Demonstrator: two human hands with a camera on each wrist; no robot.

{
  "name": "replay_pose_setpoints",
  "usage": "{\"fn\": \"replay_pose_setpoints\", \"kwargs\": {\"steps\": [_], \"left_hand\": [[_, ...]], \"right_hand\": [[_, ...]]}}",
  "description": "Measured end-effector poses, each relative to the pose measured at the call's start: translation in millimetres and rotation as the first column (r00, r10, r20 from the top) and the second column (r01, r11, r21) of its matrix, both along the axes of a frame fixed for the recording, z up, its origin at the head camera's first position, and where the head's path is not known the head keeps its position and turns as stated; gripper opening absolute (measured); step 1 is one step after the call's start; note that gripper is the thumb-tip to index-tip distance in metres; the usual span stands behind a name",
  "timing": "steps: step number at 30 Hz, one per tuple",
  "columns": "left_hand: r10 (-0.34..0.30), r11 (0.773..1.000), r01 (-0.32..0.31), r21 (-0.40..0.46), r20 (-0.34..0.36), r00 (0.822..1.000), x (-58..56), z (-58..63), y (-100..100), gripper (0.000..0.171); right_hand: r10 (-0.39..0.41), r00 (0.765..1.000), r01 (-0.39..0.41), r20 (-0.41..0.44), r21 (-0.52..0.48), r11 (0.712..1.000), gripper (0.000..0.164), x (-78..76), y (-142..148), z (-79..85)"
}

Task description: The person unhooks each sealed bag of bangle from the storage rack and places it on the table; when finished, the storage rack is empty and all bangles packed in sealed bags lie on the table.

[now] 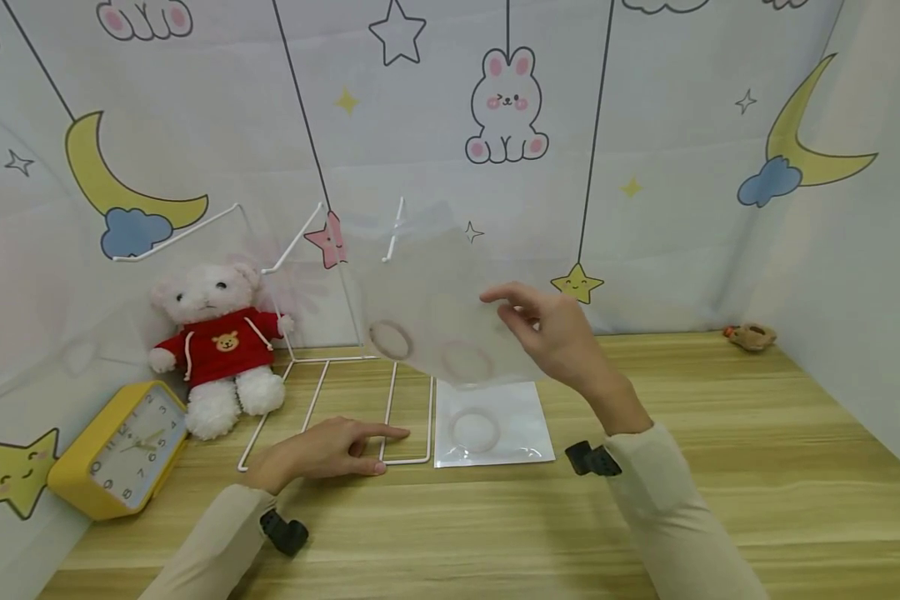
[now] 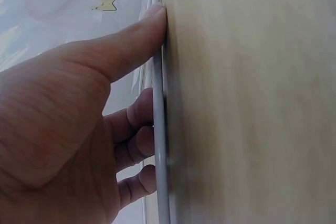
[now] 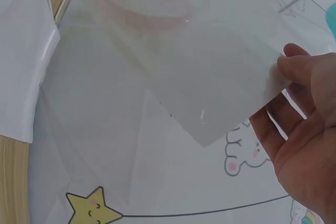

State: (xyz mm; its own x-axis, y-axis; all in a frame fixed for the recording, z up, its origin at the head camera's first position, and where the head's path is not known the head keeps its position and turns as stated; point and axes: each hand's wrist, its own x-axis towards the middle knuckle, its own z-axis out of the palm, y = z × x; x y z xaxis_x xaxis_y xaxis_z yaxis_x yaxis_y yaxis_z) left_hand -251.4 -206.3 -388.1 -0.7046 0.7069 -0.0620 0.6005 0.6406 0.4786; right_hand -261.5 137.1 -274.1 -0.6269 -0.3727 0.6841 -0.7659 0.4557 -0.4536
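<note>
A white wire rack [image 1: 408,461] lies on the table. My left hand [image 1: 330,450] rests on its front right corner; in the left wrist view the thumb lies on the bar [image 2: 160,103] and the other fingertips curl against it. Raised above the table, my right hand [image 1: 555,333] pinches the edge of a thin translucent plastic sheet [image 1: 420,292], its thumb and fingers on opposite faces in the right wrist view. Faint reddish rings show on the hanging sheet. Below it a glossy white packet [image 1: 528,437] with a pale ring lies flat, right of the rack.
A white teddy bear [image 1: 228,342] in a red hoodie sits at the back left. In front of it stands a yellow alarm clock [image 1: 112,450]. A small brown toy [image 1: 752,337] lies at the far right, near the printed backdrop [image 1: 660,242].
</note>
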Motion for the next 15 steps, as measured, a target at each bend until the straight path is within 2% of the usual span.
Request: {"fn": "replay_pose_setpoints", "kwargs": {"steps": [15], "left_hand": [[0.002,1.000,-0.002,0.002,0.008,1.000,0.2,0.6,0,0.052]], "right_hand": [[0.013,0.998,-0.017,-0.067,-0.058,0.998,0.021,20.5,18,24.2]]}}
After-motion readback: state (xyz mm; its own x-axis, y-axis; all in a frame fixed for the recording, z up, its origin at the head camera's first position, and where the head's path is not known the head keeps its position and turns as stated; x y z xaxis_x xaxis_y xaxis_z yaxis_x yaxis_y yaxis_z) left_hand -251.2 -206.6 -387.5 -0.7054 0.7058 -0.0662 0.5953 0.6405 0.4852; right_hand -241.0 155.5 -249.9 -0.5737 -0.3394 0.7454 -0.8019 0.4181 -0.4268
